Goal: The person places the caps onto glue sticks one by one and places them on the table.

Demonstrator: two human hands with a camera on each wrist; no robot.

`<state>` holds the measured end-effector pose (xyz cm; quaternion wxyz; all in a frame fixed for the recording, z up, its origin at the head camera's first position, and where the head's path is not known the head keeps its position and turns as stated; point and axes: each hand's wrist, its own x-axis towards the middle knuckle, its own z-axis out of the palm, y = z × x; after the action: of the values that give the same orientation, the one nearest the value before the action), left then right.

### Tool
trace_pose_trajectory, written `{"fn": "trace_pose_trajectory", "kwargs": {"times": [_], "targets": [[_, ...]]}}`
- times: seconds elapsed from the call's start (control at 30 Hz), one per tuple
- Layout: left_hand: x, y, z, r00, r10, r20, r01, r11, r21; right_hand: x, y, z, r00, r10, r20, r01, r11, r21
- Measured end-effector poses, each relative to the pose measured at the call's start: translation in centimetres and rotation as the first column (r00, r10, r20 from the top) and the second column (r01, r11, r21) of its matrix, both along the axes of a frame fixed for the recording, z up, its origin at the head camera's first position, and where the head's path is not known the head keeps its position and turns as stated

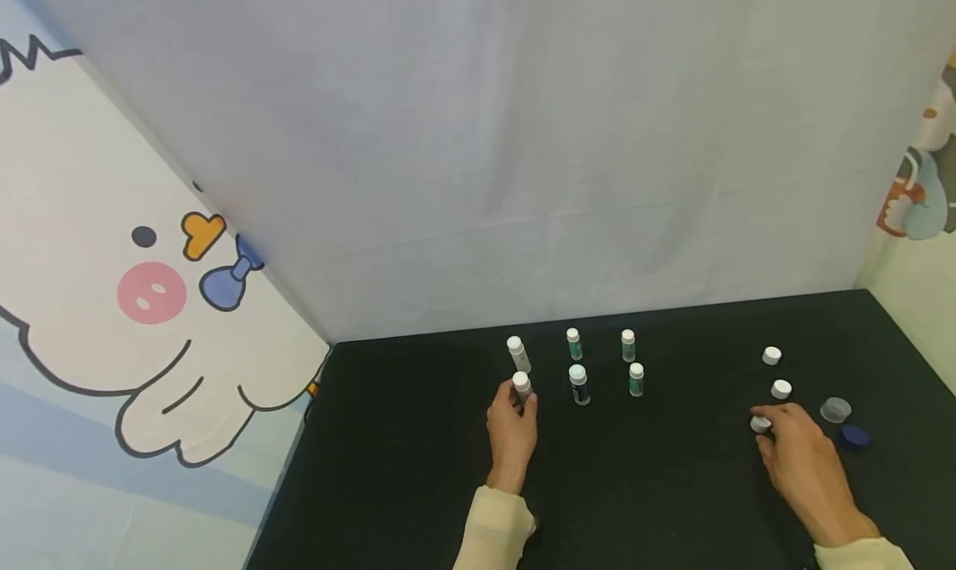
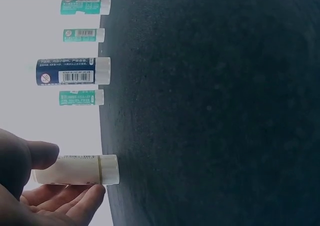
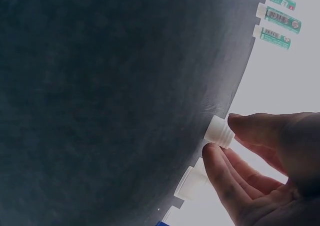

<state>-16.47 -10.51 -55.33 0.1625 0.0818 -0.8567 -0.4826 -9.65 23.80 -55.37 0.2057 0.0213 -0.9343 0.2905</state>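
My left hand (image 1: 512,437) grips a white bottle (image 1: 522,385) with a white cap, thumb on one side and fingers on the other. The left wrist view shows its pale label and the clear base (image 2: 110,169) at the black tabletop. Just behind it stands a second white bottle (image 1: 519,354). At the right, my right hand (image 1: 807,462) pinches a small white jar (image 1: 760,424) between thumb and fingertips; the right wrist view shows this jar (image 3: 219,132) standing at the table surface. Two similar white jars (image 1: 781,389) (image 1: 772,355) line up behind it.
Right of the left hand stand a dark-blue-labelled bottle (image 1: 579,385) and several green-labelled bottles (image 1: 636,381). Beside the right hand are a clear round container (image 1: 835,410) and a dark blue round lid (image 1: 854,436). A pale curtain (image 1: 568,180) hangs behind the black table (image 1: 635,495).
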Motion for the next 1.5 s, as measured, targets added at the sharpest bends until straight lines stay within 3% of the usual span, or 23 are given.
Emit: {"fn": "trace_pose_trajectory", "kwargs": {"times": [0.43,0.7,1.13,1.33,1.5], "targets": [[-0.3,-0.1,-0.3,1.000,0.013,-0.017,-0.013,1.000,-0.007,0.4,0.8,0.9,0.997,-0.075,-0.027,0.075,0.997,-0.027],[-0.3,-0.2,-0.1,1.000,0.013,-0.023,-0.013,1.000,-0.006,0.3,1.6,1.2,0.987,-0.156,0.027,0.156,0.988,-0.010],[-0.1,-0.3,-0.2,1.000,0.001,-0.015,-0.001,1.000,0.008,0.2,2.6,0.7,0.986,-0.158,0.049,0.158,0.987,0.010],[0.0,-0.4,-0.1,0.999,-0.010,-0.035,0.010,1.000,0.015,0.4,2.5,0.9,0.986,-0.168,0.010,0.168,0.986,-0.012],[0.3,-0.4,-0.1,0.999,-0.009,-0.038,0.010,1.000,0.017,0.3,2.2,1.3,0.977,-0.196,0.088,0.197,0.980,-0.008]]}}
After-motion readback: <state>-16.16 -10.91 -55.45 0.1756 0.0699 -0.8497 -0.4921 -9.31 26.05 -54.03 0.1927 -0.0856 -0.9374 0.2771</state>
